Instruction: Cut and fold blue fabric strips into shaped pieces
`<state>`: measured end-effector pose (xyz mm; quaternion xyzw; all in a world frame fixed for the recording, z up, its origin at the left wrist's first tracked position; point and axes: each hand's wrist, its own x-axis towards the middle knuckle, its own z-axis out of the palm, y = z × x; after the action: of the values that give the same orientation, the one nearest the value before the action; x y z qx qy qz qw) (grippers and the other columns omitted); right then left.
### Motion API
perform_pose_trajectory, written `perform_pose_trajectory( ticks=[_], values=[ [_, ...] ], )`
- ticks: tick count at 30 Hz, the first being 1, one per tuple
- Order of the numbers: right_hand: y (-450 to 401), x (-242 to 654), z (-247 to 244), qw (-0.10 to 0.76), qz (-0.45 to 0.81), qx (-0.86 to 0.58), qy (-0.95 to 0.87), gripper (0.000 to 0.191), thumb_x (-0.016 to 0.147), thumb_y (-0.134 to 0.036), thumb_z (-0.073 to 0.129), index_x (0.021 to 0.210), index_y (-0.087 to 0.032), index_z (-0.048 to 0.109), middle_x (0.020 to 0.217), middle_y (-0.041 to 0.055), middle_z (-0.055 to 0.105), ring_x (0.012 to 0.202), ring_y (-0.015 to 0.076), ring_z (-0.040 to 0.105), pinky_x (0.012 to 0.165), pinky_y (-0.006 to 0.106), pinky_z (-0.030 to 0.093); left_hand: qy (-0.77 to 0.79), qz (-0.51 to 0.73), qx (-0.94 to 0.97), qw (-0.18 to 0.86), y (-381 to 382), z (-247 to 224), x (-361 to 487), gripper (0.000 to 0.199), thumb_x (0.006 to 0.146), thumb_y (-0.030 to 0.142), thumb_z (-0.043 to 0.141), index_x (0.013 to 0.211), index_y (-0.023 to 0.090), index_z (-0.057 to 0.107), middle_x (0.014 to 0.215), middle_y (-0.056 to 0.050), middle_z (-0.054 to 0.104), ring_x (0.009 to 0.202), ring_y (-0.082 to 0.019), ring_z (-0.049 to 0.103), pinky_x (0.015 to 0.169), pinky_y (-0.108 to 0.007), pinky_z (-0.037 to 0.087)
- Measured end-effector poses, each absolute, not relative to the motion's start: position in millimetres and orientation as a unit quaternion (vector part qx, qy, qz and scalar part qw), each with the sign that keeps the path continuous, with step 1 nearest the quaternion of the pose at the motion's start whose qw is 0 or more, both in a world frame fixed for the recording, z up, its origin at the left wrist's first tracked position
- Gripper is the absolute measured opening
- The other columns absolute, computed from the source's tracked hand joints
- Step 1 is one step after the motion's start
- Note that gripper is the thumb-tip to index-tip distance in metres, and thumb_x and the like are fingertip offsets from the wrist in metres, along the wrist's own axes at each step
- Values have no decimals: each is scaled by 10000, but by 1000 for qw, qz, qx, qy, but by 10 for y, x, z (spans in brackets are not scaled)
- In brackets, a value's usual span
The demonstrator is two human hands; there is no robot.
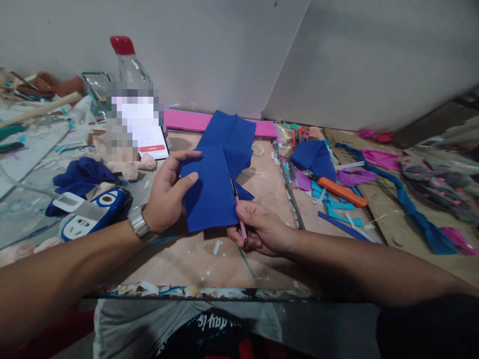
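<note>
"What's the blue cloth (207, 194) hiding?"
"It's covering part of the scissors (243, 230)."
"And the phone (156, 140)?"
"Pixelation is blurring most of its screen. The frame's bottom edge is cutting off the dark shirt (194, 336)."

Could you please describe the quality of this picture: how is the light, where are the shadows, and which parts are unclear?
Head view: the light looks dim; head view: shadow falls on the table below the blue fabric; head view: square mosaic hides much of the phone and the bottle's lower part; head view: the black sleeve shows little detail.
</note>
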<state>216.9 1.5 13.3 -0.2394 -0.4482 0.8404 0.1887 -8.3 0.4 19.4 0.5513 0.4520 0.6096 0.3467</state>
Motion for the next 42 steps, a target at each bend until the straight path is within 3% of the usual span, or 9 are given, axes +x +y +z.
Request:
perform_pose_trajectory(
  ticks=[5, 9, 23, 30, 35, 39, 42],
  values=[
    [10, 2175, 120, 191, 842, -229, -450, 499, 923, -658, 678, 892, -203, 474, 620, -51, 671, 321, 10, 273, 321, 144, 147, 469, 618, 481, 408, 34, 197, -60, 363, 868, 356, 708, 1202, 262, 601, 1070, -39, 709, 884, -213, 668, 788, -353, 557],
    [12, 2166, 127, 192, 840, -238, -447, 517, 900, -672, 698, 889, -187, 518, 604, -50, 665, 314, 11, 283, 310, 140, 164, 474, 605, 476, 427, 19, 218, -54, 418, 801, 297, 767, 1182, 245, 603, 1069, -44, 715, 809, -180, 655, 702, -308, 551],
    [11, 2159, 121, 203, 841, -254, -432, 535, 865, -676, 738, 848, -182, 534, 569, -37, 674, 297, 17, 304, 303, 132, 196, 451, 596, 541, 386, 14, 157, -76, 333, 815, 272, 747, 1132, 229, 656, 1196, -68, 688, 1016, -229, 642, 849, -351, 546],
    [5, 2166, 128, 207, 833, -267, -438, 540, 863, -689, 731, 855, -187, 531, 567, -41, 660, 307, 18, 307, 307, 138, 182, 457, 599, 512, 414, 4, 189, -75, 335, 849, 369, 740, 1145, 234, 662, 1053, -48, 689, 840, -194, 630, 716, -311, 530],
    [-17, 2162, 162, 203, 819, -278, -459, 544, 835, -680, 764, 907, -192, 536, 593, -45, 668, 324, 16, 293, 310, 146, 160, 482, 599, 400, 499, 42, 157, -46, 549, 866, 483, 743, 1342, 285, 554, 884, -6, 703, 664, -172, 647, 583, -287, 515],
    [-45, 2139, 196, 209, 813, -275, -469, 529, 833, -665, 777, 903, -197, 539, 607, -50, 660, 350, 19, 346, 321, 142, 176, 468, 597, 335, 559, 78, 166, -13, 759, 754, 371, 851, 1411, 238, 496, 927, -32, 750, 718, -198, 712, 660, -335, 595],
    [-77, 2131, 190, 211, 809, -276, -475, 509, 853, -646, 769, 916, -202, 530, 649, -48, 670, 358, 18, 379, 317, 142, 190, 453, 587, 339, 579, 69, 219, -11, 869, 734, 301, 853, 1487, 244, 424, 844, -2, 751, 637, -180, 698, 636, -331, 599]
  ],
)
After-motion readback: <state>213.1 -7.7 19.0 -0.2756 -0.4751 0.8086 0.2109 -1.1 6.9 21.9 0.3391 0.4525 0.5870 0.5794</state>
